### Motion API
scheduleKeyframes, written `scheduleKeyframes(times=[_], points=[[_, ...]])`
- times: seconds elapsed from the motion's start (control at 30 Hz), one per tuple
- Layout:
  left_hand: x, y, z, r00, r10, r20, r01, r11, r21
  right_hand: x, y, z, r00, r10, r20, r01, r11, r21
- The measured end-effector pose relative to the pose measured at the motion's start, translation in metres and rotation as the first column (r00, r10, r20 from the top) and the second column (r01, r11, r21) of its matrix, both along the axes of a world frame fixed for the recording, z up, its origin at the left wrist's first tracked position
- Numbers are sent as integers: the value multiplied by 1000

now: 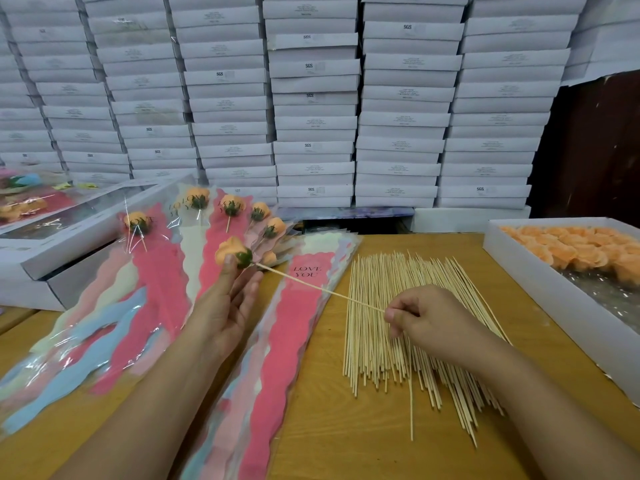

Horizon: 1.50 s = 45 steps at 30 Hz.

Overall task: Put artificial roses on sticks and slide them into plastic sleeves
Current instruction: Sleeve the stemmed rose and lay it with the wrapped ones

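Orange rose (232,252) seated on a stick (320,288), not yet sleeved. Gripped at the bloom by left hand (225,306), pinched at the stick's far end by right hand (420,315). Several finished sleeved roses (199,202) fanned behind; empty sleeves (294,327), loose sticks (398,348), boxed roses (581,251) remaining.

We see our left hand (227,306) holding an orange rose (232,252) by its green base, fingertips up, while our right hand (420,318) pinches the far end of the stick (322,288) that runs into the rose. Below lies a pile of sticks (408,327) on the tabletop (329,410), beside a stack of "LOVE YOU" sleeves (287,327). Finished sleeved roses (207,216) fan out at left; a white tray of rose heads (588,254) sits at right.
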<state>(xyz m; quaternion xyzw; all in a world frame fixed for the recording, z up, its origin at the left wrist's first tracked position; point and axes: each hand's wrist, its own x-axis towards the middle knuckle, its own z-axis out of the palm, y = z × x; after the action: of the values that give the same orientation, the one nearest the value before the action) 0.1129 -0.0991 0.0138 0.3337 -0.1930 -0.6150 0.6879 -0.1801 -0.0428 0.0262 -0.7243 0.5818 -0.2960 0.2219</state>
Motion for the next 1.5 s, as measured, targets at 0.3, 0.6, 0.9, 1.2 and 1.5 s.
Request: scheduleKeyframes(times=[0.3, 0.6, 0.9, 1.2, 1.5], points=[[-10, 9, -16, 400, 66, 914, -82, 996, -36, 1, 1, 8, 849, -83, 521, 13, 991, 137], [-11, 6, -20, -29, -56, 998, 3, 998, 56, -4, -4, 9, 591, -138, 795, -81, 970, 229], [-14, 8, -19, 109, -52, 993, 3, 999, 52, -4, -2, 10, 596, -115, 795, -102, 971, 217], [-9, 8, -19, 121, 67, 990, -64, 996, -59, -4, 0, 13, 595, -103, 797, -139, 964, 228], [-4, 8, -21, 98, 162, 982, -99, 983, -152, -4, 2, 16, 513, -110, 851, -206, 947, 247]])
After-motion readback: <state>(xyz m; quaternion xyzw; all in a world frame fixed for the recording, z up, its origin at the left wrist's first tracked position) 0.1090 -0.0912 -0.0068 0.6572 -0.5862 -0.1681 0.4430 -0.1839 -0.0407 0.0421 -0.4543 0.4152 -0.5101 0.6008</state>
